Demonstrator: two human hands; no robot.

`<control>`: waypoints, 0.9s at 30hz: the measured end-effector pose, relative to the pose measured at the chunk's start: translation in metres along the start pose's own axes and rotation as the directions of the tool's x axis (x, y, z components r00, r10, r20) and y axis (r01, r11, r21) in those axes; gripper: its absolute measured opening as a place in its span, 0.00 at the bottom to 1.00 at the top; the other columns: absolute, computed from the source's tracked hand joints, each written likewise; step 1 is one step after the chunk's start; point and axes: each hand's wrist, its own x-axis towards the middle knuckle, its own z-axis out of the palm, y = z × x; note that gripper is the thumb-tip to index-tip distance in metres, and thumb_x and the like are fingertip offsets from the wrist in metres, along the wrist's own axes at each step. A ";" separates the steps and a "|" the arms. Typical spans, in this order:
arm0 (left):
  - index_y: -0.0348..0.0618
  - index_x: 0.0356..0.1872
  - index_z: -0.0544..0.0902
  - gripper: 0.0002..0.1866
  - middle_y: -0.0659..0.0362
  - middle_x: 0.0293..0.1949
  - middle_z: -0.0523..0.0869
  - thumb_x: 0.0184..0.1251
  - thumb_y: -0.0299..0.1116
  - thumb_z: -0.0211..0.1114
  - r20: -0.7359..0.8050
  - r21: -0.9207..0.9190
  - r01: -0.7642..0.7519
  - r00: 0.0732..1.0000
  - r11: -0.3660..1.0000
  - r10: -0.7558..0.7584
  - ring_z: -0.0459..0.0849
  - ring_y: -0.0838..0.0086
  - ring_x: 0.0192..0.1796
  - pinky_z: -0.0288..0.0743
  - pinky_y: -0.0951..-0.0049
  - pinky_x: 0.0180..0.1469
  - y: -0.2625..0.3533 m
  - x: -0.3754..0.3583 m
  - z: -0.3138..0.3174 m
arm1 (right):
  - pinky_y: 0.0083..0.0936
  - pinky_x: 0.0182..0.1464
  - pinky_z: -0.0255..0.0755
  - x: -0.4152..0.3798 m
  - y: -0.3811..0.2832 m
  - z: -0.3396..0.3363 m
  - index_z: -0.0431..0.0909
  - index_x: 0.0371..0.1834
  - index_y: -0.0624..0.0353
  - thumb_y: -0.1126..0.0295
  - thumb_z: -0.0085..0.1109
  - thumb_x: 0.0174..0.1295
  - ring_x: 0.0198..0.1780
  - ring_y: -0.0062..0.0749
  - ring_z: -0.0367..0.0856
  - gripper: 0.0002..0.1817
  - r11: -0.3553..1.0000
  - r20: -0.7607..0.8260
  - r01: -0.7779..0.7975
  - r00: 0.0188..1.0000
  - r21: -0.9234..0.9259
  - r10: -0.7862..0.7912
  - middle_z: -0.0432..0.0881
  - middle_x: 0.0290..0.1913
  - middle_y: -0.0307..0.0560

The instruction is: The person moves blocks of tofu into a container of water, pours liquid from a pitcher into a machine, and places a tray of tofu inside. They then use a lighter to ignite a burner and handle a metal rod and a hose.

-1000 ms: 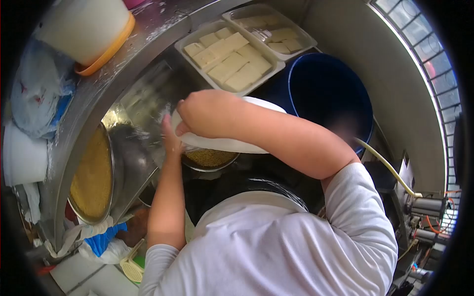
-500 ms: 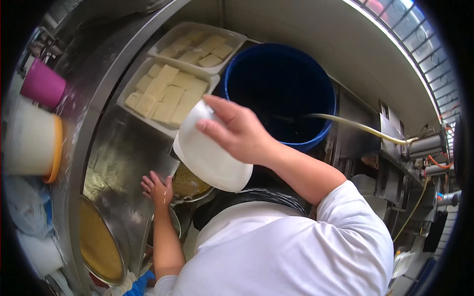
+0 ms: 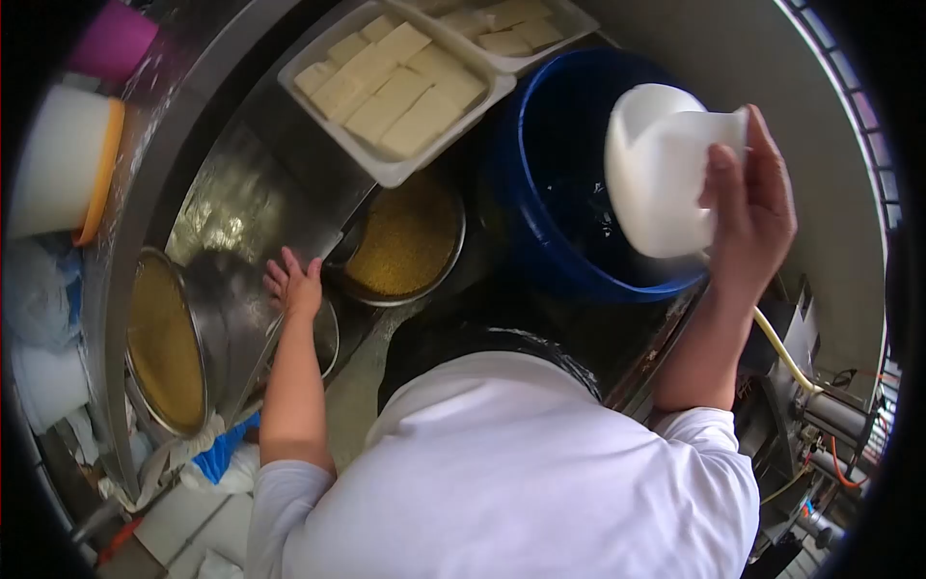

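Right hand (image 3: pixel 748 207) clamped on a white plastic scoop (image 3: pixel 661 169), fingers wrapped round its back end, scoop held tilted above the blue bucket (image 3: pixel 569 241), mouth facing away from the body. Dark water shows inside the bucket. A yellowish hose (image 3: pixel 781 347) runs just below the wrist. Left hand (image 3: pixel 294 285) flat with fingers spread, resting on the steel worktop (image 3: pixel 231 212), touching the rim of a metal bowl (image 3: pixel 405 241) full of yellow grains, gripping nothing. Further left, a large steel pan (image 3: pixel 169 343) with the same yellow stuff, tipped on edge. Above, a white tray (image 3: pixel 386 77) of pale blocks, a second tray behind. Far left, a white tub with an orange rim (image 3: pixel 63 164).

Risk: wet plastic, one-handed grip near the end, so the scoop could slip into the bucket. Splash could land in the grain bowl just beside the bucket. The tipped pan looks unstable; a nudge from the left arm might spill it.
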 end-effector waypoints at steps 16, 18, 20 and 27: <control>0.54 0.86 0.50 0.47 0.41 0.86 0.44 0.76 0.70 0.49 -0.169 -0.104 -0.218 0.965 0.970 0.198 0.41 0.38 0.85 0.41 0.25 0.77 -0.033 -0.015 0.018 | 0.11 0.30 0.65 -0.188 -0.094 -0.094 0.82 0.67 0.61 0.66 0.67 0.74 0.30 0.11 0.75 0.21 0.939 -0.058 -0.202 0.979 -0.277 0.193 0.86 0.37 0.37; 0.46 0.83 0.56 0.46 0.39 0.84 0.49 0.74 0.61 0.61 -0.313 -0.165 -0.450 0.868 0.878 0.386 0.44 0.38 0.85 0.43 0.25 0.78 -0.060 -0.027 0.024 | 0.12 0.28 0.64 -0.225 -0.111 -0.089 0.82 0.68 0.62 0.66 0.66 0.75 0.30 0.11 0.74 0.21 0.912 -0.046 -0.283 0.958 -0.297 0.283 0.86 0.38 0.36; 0.45 0.83 0.56 0.47 0.39 0.84 0.49 0.73 0.59 0.63 -0.345 -0.063 -0.541 0.800 0.839 0.491 0.44 0.38 0.85 0.42 0.26 0.78 -0.097 -0.050 0.038 | 0.12 0.28 0.64 -0.255 -0.128 -0.092 0.81 0.68 0.62 0.65 0.66 0.75 0.29 0.11 0.73 0.22 0.875 -0.024 -0.349 0.932 -0.337 0.362 0.86 0.38 0.36; 0.39 0.80 0.61 0.46 0.41 0.84 0.48 0.68 0.51 0.69 0.098 0.004 -0.358 0.929 0.934 0.356 0.42 0.35 0.84 0.44 0.26 0.78 -0.273 -0.142 0.105 | 0.13 0.25 0.62 -0.333 -0.168 -0.108 0.80 0.69 0.63 0.65 0.64 0.76 0.25 0.11 0.70 0.22 0.821 0.034 -0.461 0.865 -0.337 0.500 0.82 0.33 0.35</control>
